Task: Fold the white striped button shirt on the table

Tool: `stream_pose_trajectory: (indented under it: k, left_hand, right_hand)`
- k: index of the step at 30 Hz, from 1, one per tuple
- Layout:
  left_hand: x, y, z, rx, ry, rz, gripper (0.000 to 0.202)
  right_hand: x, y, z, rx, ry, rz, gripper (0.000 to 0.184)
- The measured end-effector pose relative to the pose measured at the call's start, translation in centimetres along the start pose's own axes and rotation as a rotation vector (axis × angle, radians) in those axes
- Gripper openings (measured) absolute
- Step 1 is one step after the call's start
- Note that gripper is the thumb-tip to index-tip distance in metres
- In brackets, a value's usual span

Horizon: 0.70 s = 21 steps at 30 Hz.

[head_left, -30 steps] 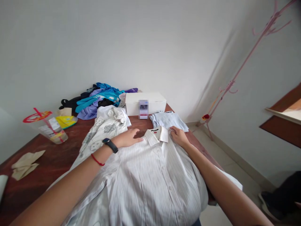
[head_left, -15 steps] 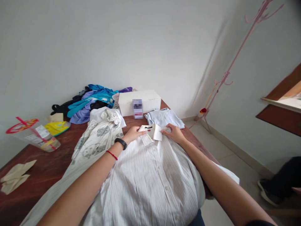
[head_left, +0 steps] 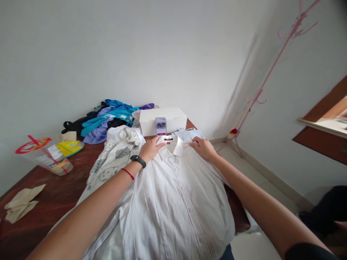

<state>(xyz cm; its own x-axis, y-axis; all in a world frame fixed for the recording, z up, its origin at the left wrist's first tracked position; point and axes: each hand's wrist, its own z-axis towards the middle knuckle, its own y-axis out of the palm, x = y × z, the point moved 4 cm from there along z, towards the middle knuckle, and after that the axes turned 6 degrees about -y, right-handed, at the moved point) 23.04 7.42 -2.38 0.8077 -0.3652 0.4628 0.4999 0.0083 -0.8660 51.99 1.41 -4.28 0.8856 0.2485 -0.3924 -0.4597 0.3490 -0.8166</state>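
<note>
Striped shirt: it [head_left: 168, 198] is lying front up across the desk [head_left: 81, 168], the collar [head_left: 177, 147] pointing toward the white box [head_left: 176, 117] and the lower part spreading toward the person.
Left hand: its fingers are pinching the cloth right beside the collar – the left hand [head_left: 150, 150] is sitting close in.
Right hand: its fingers are pinching the shoulder; the right hand [head_left: 206, 148] is gripping farther out from the collar.
Shoulder line: both hands should be holding at matching distances from the collar, so that the pull is running evenly and the collar is not skewing.
Button row: the buttons [head_left: 182, 187] are slanting down the front; straightening them while drawing the cloth gently taut would be a good guide.
Creases: folds are running down the front – smoothing outward from the buttons should be working better than tugging.
Neighbours: the printed garment [head_left: 108, 171] is lying alongside and the light-blue cloth [head_left: 191, 134] is sitting just beyond the right shoulder, so lifting slightly would be avoiding a drag on either.
</note>
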Motion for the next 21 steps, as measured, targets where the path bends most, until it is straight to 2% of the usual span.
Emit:
stream_pose_trajectory:
  k: [3, 7, 9, 12, 15, 18, 21]
  left_hand:
    - [-0.8, 0.7, 1.2, -0.043, -0.099, 0.042, 0.052]
    - [-3.3, 1.9, 1.2, -0.223, -0.151, 0.016, 0.056]
    - [-4.6, 1.5, 0.3, -0.336, -0.117, -0.029, 0.058]
    - [-6.2, -0.6, -2.0, -0.448, -0.039, -0.096, 0.058]
    - [-7.0, -3.6, -4.4, -0.393, 0.049, -0.1, 0.059]
    - [-7.1, -6.0, -6.8, -0.214, 0.065, 0.174, 0.061]
    - [-5.8, -7.0, -9.7, -0.065, -0.003, 0.443, 0.053]
  right_hand:
    - [-0.3, -0.1, 1.7, -0.082, -0.035, -0.118, 0.028]
    - [0.1, 1.2, 1.2, -0.248, 0.007, -0.233, 0.034]
    - [0.6, 1.3, 0.1, -0.266, 0.025, -0.252, 0.04]
    - [2.2, 0.5, -1.8, -0.277, 0.071, -0.246, 0.046]
    - [4.2, -0.6, -3.9, -0.321, 0.13, -0.203, 0.049]
    - [5.4, -1.8, -6.1, -0.354, 0.14, -0.108, 0.061]
    - [5.7, -3.1, -8.8, -0.375, 0.158, -0.095, 0.072]
